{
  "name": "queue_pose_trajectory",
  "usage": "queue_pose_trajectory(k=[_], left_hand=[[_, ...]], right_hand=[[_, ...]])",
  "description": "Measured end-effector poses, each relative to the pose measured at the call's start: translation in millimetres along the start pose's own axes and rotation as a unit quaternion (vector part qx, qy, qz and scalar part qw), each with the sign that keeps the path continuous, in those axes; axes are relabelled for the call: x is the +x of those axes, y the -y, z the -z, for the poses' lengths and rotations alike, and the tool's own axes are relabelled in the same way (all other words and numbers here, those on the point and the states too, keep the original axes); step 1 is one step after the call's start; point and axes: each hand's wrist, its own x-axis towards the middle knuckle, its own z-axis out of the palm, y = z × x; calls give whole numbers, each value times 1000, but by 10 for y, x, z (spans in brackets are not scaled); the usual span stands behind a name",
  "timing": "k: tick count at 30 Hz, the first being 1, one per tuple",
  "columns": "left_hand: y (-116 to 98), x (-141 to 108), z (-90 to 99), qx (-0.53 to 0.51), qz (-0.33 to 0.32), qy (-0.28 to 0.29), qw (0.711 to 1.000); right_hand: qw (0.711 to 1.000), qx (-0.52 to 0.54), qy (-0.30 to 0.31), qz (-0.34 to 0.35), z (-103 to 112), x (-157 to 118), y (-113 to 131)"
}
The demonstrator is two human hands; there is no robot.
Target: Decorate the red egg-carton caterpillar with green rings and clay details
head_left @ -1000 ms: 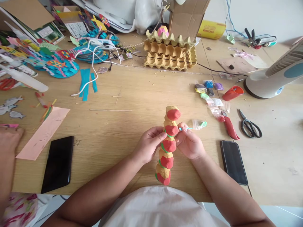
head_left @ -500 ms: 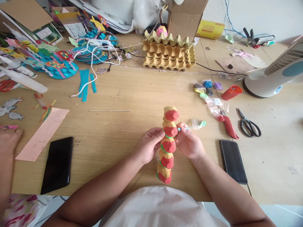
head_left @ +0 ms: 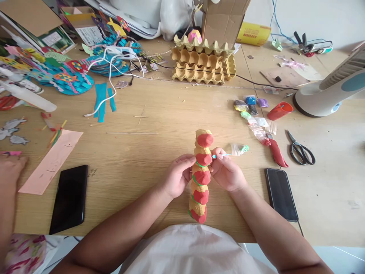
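Observation:
A strip of egg carton (head_left: 201, 182) with several bumps is held upright over the table, red clay on each bump and green clay along some lower edges. My left hand (head_left: 179, 173) grips it from the left, thumb on the front near the second bump. On the other side, my right hand (head_left: 228, 171) pinches a small blue modelling tool (head_left: 222, 155) between thumb and finger, its rounded tip close to the second bump. Whether the tip touches the clay I cannot tell. Some right fingers are hidden behind the strip. A bag of green clay (head_left: 241, 149) lies just beyond my right hand.
Two phones (head_left: 69, 198) (head_left: 281, 195), scissors (head_left: 300, 148), a red-handled cutter (head_left: 277, 152), a red cup (head_left: 280, 110) and clay packets (head_left: 250, 101) lie around. Egg cartons (head_left: 199, 62) are stacked behind. Another person's hand (head_left: 11, 167) rests at far left.
The top of the egg carton strip has tipped slightly to the left. My right hand with the blue tool has barely shifted, and my left hand keeps its grip.

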Motion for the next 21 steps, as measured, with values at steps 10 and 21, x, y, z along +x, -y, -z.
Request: queue_pose_trajectory(k=[10, 21], left_hand=[[14, 39, 36, 52, -12, -6, 999], [-215, 90, 235, 307, -116, -3, 945]], right_hand=[[1000, -1, -10, 5, 19, -9, 10], [1000, 15, -5, 16, 24, 30, 12]])
